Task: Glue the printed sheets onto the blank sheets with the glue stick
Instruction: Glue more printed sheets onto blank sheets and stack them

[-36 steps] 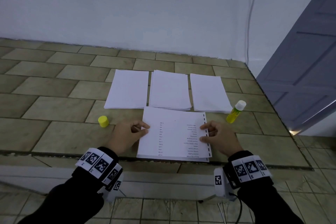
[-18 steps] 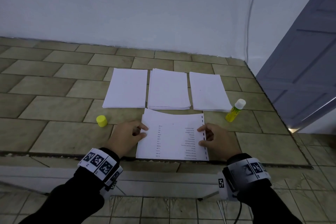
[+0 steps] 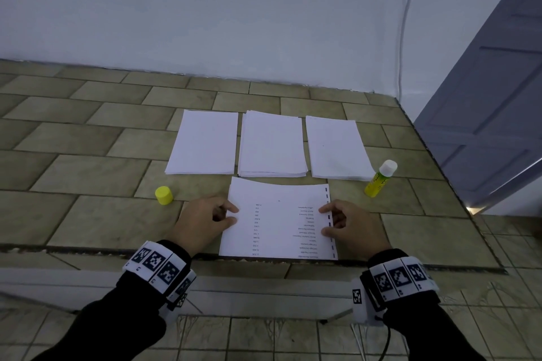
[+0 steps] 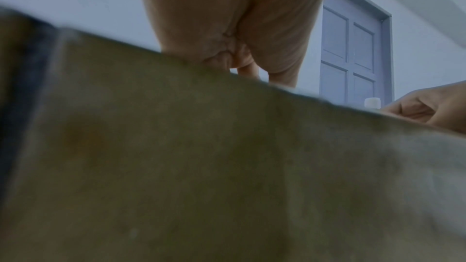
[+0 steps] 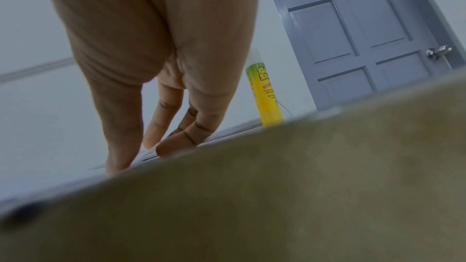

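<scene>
A printed sheet [image 3: 278,223] lies at the near edge of the tiled table [image 3: 88,173], with its far edge bowed upward. My left hand [image 3: 211,220] pinches its left edge with curled fingers. My right hand [image 3: 343,223] holds the right edge, thumb and fingertips [image 5: 174,146] on the paper. Beyond it lie three white stacks: left [image 3: 203,143], middle [image 3: 272,145], right [image 3: 335,148]. The yellow glue stick [image 3: 379,179], white tip up, stands uncapped to the right of my right hand and shows in the right wrist view too [image 5: 267,95]. Its yellow cap [image 3: 163,195] sits left of my left hand.
The table meets a white wall [image 3: 234,23] at the back and ends on the right beside a grey panelled door [image 3: 484,114]. A thin cable [image 3: 403,23] runs down the wall. The table's front edge lies just under my wrists.
The printed sheet has slid a little toward me and its far edge has bowed up. Both hands stay on its side edges.
</scene>
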The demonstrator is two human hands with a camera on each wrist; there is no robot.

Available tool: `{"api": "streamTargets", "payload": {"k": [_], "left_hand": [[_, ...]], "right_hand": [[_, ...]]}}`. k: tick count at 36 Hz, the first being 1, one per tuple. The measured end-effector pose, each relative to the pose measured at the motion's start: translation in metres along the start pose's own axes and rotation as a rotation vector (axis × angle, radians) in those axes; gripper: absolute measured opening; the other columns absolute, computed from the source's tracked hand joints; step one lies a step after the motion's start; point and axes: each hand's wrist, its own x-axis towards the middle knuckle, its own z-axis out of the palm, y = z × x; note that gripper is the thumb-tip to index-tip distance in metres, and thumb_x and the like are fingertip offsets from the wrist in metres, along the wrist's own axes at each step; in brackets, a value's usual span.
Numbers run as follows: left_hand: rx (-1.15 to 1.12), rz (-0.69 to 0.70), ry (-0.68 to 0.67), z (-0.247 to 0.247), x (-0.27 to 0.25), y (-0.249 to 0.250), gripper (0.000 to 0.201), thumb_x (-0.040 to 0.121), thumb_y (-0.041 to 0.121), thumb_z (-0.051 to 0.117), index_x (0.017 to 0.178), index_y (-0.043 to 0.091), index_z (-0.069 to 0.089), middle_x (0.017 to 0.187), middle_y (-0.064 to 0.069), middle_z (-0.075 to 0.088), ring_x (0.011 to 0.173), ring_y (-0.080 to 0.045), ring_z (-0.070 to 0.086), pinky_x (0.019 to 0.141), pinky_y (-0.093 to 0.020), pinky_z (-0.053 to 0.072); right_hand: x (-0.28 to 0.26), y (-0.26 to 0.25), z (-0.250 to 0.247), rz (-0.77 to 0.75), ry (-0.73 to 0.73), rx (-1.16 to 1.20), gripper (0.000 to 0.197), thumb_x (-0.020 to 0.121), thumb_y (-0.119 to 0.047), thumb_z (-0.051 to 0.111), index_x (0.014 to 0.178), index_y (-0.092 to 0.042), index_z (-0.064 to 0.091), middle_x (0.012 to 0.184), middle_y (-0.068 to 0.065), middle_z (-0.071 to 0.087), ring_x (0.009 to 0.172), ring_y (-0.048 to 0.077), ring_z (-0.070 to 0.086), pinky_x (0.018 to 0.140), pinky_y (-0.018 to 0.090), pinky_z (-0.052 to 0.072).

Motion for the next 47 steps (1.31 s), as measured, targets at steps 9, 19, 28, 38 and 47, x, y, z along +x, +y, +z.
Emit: {"api": "streamTargets", "payload": {"k": [9,19,28,38,47], "left_hand": [[-0.008,-0.038,-0.003,-0.003,-0.003,0.004,0.021,0.083,0.013,0.076,0.087,0.031,0.066,0.077,0.010,0.060,0.070,-0.002,0.056,0.062,-0.005,0.039],[0.006,-0.044,-0.006,-0.004,-0.004,0.005,0.020,0.082,0.014,0.077,0.087,0.030,0.065,0.077,0.008,0.062,0.071,-0.005,0.058,0.064,-0.007,0.042],[0.263,0.070,0.002,0.002,-0.001,0.000,0.034,0.078,0.025,0.073,0.111,0.017,0.068,0.127,-0.007,0.049,0.123,-0.024,0.045,0.098,-0.030,0.038],[0.607,0.085,-0.113,0.036,0.003,-0.005,0.094,0.084,0.062,-0.022,0.156,0.012,0.012,0.164,-0.001,0.004,0.151,-0.019,-0.005,0.120,-0.054,-0.002],[0.648,0.122,-0.068,0.042,0.005,-0.014,0.074,0.099,0.049,0.002,0.150,0.006,0.035,0.158,-0.008,0.030,0.147,-0.027,0.026,0.113,-0.062,0.020]], "right_hand": [[0.001,-0.001,0.001,-0.001,-0.002,0.001,0.033,0.081,-0.010,0.075,0.105,-0.024,0.058,0.109,0.000,0.058,0.085,0.005,0.058,0.062,0.005,0.047],[-0.001,-0.007,0.000,0.003,-0.014,-0.050,0.033,0.082,-0.011,0.073,0.106,-0.026,0.056,0.111,-0.001,0.054,0.087,0.006,0.057,0.063,0.007,0.048],[-0.006,-0.017,0.003,0.008,-0.008,-0.318,0.033,0.088,-0.020,0.066,0.121,-0.024,0.058,0.117,-0.001,0.039,0.109,0.014,0.044,0.092,0.018,0.039],[-0.014,-0.041,0.009,0.010,0.037,-0.673,0.035,0.093,-0.031,0.052,0.128,-0.027,0.051,0.144,0.001,0.033,0.130,0.021,0.031,0.103,0.034,0.038],[-0.004,-0.091,0.089,-0.243,-0.134,-0.498,0.082,0.087,-0.061,-0.011,0.155,-0.018,0.006,0.162,-0.002,-0.008,0.148,0.012,-0.012,0.119,0.050,-0.009]]}}
